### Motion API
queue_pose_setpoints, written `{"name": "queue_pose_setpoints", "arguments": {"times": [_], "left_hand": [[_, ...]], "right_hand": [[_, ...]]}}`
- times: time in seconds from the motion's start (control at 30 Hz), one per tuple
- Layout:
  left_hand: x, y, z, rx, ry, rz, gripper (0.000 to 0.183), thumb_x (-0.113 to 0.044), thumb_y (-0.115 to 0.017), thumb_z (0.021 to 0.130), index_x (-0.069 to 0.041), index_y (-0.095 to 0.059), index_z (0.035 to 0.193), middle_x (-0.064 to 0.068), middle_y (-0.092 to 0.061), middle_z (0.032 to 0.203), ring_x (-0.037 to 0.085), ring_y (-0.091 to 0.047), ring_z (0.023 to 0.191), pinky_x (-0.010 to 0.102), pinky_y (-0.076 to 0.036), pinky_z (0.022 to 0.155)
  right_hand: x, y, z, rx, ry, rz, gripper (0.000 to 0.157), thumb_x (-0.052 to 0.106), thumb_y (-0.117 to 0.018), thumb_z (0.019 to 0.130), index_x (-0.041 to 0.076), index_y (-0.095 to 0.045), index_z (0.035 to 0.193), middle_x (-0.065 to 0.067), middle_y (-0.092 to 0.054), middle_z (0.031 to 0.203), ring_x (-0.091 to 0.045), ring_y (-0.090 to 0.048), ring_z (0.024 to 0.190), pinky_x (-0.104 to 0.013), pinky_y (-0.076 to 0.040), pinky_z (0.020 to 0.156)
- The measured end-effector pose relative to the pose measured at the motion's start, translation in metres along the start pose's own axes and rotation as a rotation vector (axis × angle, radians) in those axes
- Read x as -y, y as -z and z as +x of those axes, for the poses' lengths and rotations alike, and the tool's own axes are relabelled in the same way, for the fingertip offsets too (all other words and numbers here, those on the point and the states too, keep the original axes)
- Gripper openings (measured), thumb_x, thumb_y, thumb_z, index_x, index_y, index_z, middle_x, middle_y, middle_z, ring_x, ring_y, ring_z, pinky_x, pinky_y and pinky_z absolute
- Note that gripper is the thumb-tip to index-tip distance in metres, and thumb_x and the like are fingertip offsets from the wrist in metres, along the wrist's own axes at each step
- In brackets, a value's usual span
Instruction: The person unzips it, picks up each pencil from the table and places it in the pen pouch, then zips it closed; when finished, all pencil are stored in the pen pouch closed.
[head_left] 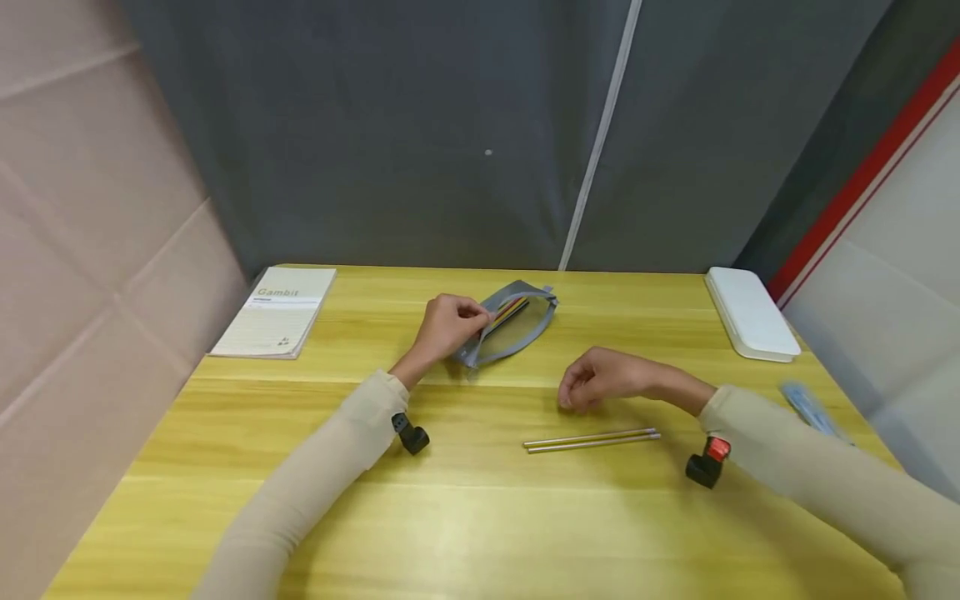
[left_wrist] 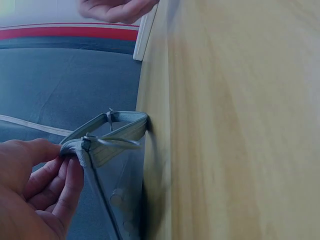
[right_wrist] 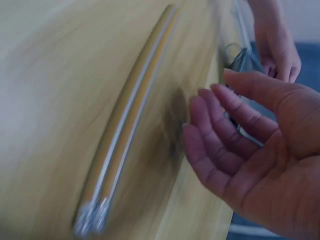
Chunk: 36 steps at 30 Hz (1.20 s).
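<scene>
My left hand (head_left: 452,327) pinches the near left edge of a grey zip pencil pouch (head_left: 501,297) between thumb and fingers. The pouch's mouth gapes, and several dark, red and yellow pencils (head_left: 510,313) show inside. From the left wrist, the zip rim (left_wrist: 132,131) forms an open loop beside my thumb. Two gold-and-silver striped pencils (head_left: 592,440) lie side by side on the table, their eraser ends to the right. My right hand (head_left: 606,379) hovers just beyond them, holding nothing; its fingers (right_wrist: 220,125) are loosely curled in the right wrist view.
A notepad (head_left: 273,312) lies at the back left of the wooden table (head_left: 420,533). Toward the back right is a white flat case (head_left: 752,314). A clear bluish packet (head_left: 813,408) lies behind my right forearm. A dark curtain (head_left: 390,133) hangs along the back edge.
</scene>
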<state>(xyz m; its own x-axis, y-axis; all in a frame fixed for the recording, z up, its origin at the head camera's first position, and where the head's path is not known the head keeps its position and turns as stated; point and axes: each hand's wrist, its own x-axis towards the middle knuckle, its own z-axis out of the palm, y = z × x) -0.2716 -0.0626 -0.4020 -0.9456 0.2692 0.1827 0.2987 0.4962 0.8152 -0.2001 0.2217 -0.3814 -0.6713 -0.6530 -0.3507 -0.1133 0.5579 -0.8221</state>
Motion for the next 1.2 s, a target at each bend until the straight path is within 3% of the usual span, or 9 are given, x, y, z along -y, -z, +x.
{"name": "queue_pose_setpoints", "arguments": {"times": [0.27, 0.53, 0.77, 1.03, 1.2], "left_hand": [[0.002, 0.003, 0.002, -0.008, 0.010, 0.016, 0.013, -0.022, -0.075, 0.091, -0.010, -0.081, 0.089, 0.008, -0.078, 0.082, 0.015, -0.071, 0.065, 0.029, -0.058, 0.062], [-0.001, 0.010, 0.003, -0.009, 0.021, 0.006, 0.015, -0.022, -0.074, 0.092, -0.009, -0.081, 0.092, 0.013, -0.079, 0.088, 0.016, -0.072, 0.066, 0.031, -0.058, 0.065], [-0.002, 0.011, 0.004, -0.002, 0.025, 0.005, 0.016, -0.023, -0.074, 0.092, -0.009, -0.081, 0.093, 0.013, -0.079, 0.088, 0.016, -0.072, 0.066, 0.032, -0.059, 0.066], [-0.003, 0.006, 0.005, 0.005, 0.008, -0.001, 0.017, -0.023, -0.074, 0.092, -0.008, -0.081, 0.093, 0.012, -0.078, 0.085, 0.014, -0.071, 0.065, 0.029, -0.058, 0.062], [-0.003, 0.002, 0.002, 0.027, 0.018, -0.007, 0.016, -0.022, -0.074, 0.092, -0.007, -0.081, 0.092, 0.013, -0.078, 0.085, 0.016, -0.071, 0.065, 0.029, -0.058, 0.063]], "right_hand": [[-0.015, 0.007, -0.020, -0.007, 0.055, -0.064, 0.016, 0.004, -0.067, 0.092, -0.006, -0.074, 0.103, -0.021, -0.075, 0.099, -0.006, -0.061, 0.077, -0.024, -0.053, 0.071], [-0.007, -0.001, -0.024, -0.037, 0.175, -0.280, 0.012, 0.000, -0.066, 0.090, 0.005, -0.075, 0.097, -0.004, -0.075, 0.093, -0.007, -0.066, 0.085, -0.026, -0.057, 0.077], [-0.010, -0.019, -0.026, -0.084, 0.263, -0.485, 0.012, 0.000, -0.072, 0.089, 0.011, -0.074, 0.094, -0.002, -0.074, 0.091, -0.003, -0.063, 0.080, -0.023, -0.055, 0.071], [-0.018, -0.028, -0.032, -0.133, 0.218, -0.549, 0.014, -0.001, -0.071, 0.087, 0.013, -0.072, 0.090, 0.003, -0.068, 0.087, -0.003, -0.060, 0.078, -0.022, -0.053, 0.070], [-0.024, -0.036, -0.034, -0.144, 0.239, -0.607, 0.015, -0.002, -0.070, 0.086, 0.012, -0.069, 0.089, 0.005, -0.063, 0.082, -0.004, -0.054, 0.073, -0.020, -0.048, 0.065]]}}
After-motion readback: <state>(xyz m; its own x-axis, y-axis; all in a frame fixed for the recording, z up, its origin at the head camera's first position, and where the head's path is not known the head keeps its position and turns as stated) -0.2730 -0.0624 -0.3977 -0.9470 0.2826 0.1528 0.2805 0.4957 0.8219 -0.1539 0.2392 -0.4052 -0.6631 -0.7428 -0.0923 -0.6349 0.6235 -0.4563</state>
